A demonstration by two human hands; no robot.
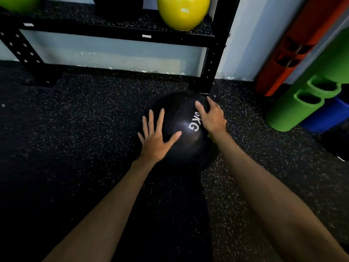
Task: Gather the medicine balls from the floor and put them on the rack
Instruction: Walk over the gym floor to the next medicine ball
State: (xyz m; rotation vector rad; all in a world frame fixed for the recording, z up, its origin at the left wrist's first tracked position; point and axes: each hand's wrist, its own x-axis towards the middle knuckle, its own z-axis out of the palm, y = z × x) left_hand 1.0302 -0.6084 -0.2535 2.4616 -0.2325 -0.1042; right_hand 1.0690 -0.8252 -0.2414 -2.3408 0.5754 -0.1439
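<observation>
A black medicine ball (179,118) with white "KG" lettering lies on the speckled rubber floor, just in front of the rack's right upright. My left hand (156,135) lies flat on the ball's left side with its fingers spread. My right hand (211,116) rests on the ball's upper right side, fingers bent over its curve. The black metal rack (117,32) stands against the wall; its low shelf carries a yellow medicine ball (183,12), a dark ball (117,6) and, at the far left, a green ball (18,2).
The rack's right upright (217,53) and its foot stand directly behind the black ball. At right, a red foam roller stack (290,53), green rollers (302,103) and a blue roller (324,116) lean by the wall. Speckled floor spreads out to the left.
</observation>
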